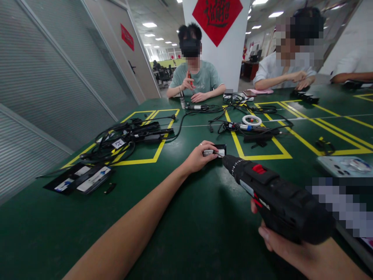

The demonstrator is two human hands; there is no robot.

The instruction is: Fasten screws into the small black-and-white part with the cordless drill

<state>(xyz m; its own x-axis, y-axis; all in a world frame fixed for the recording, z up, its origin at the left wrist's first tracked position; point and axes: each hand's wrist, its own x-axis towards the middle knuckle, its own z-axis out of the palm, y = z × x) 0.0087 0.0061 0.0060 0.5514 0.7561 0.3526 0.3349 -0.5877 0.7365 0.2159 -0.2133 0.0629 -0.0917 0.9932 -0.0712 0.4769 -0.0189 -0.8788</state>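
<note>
My right hand (279, 237) grips a black cordless drill (262, 190) with red switches, its chuck pointing forward and left. The drill's thin bit reaches toward a small black-edged piece with a white inside (222, 150) on the table. Fingers of my left hand (202, 155) are closed around that piece, holding it against the green tabletop. A ring shows on one of those fingers. Whether the bit touches the piece or a screw in it, I cannot tell.
Black cables and dark devices (140, 132) lie at the left, with flat black-and-white parts (93, 179) nearer. A white tape roll (252, 120) and cabled tools lie ahead right. A light-blue phone (344, 165) is at the right. Two people (195, 76) sit across the green table (186, 217).
</note>
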